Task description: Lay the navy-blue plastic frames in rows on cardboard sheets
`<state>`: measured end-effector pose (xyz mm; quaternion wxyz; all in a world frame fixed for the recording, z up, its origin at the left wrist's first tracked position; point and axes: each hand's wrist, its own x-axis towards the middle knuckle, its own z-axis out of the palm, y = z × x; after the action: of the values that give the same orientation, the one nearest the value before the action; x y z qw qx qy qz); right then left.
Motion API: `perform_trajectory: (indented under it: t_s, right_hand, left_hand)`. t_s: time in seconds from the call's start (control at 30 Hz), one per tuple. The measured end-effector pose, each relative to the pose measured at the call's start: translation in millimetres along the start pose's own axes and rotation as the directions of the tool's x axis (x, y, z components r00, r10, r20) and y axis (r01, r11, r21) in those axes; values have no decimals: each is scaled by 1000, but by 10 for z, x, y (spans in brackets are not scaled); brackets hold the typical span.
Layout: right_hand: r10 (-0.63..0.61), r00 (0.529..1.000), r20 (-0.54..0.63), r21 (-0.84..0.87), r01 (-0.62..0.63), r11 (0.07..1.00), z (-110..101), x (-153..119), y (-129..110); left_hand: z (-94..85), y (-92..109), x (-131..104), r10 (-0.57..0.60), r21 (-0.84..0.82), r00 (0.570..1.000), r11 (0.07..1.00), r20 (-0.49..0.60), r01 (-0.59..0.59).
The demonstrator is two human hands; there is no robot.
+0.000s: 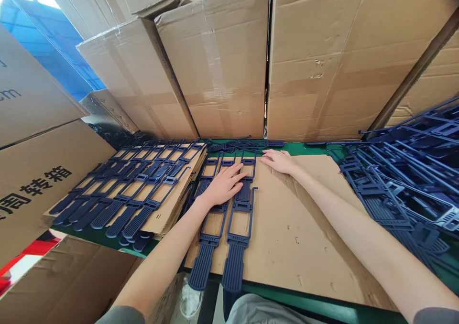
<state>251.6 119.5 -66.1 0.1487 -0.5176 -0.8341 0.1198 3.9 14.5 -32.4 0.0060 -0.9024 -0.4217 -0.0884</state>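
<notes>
My left hand (225,184) lies with fingers spread on dark blue plastic parts (234,266) laid in two columns along the left side of a cardboard sheet (304,238). The parts have ribbed paddle ends facing me and open rectangular frames. My right hand (278,161) rests near the sheet's far edge, just right of the topmost part, with its fingers apart and nothing visible in it. Further left, more of these parts (134,223) lie in rows on a stack of cardboard sheets (161,219).
Loose blue parts (394,195) are heaped at the right side of the green table (304,148). Small dark pieces (233,145) lie behind the sheet. Large cardboard boxes (222,66) wall off the back, and others stand at the left. A plastic-lined bin (191,297) is below the table.
</notes>
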Motion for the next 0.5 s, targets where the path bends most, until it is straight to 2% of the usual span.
perform_trajectory:
  t_s: [0.3,0.5]
  right_hand:
    - [63,998,-4,100,-62,993,10,63,13]
    - [162,979,-120,316,-117,941,-18,82,61]
  left_hand:
    - [3,-16,13,3,0,1000,1000,-5,-3]
    - [-2,-27,11,11,3,1000,1000,-9,-11]
